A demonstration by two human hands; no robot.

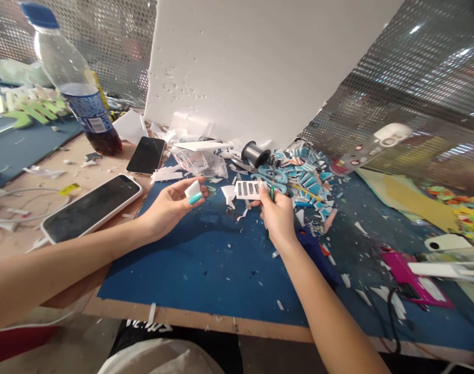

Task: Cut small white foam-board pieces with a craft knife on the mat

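Note:
My left hand (170, 205) pinches a small white piece (190, 189) between thumb and fingers, above the blue mat (205, 275). In my right hand (278, 215) is a flat white piece with a row of dark grey bars (247, 190), its right end under my thumb. A thin green tool (272, 193) is also in that hand, passing between the fingers; its kind is mostly hidden. The two hands are apart. Between them, just behind, lies a white scrap (228, 194).
Light blue and white pieces (309, 176) pile up behind my right hand, beside a black spool (255, 154). At left are two phones (92, 210) (146, 155) and a cola bottle (83, 98). A white foam board (237, 62) stands behind; a magenta device (411, 278) lies right.

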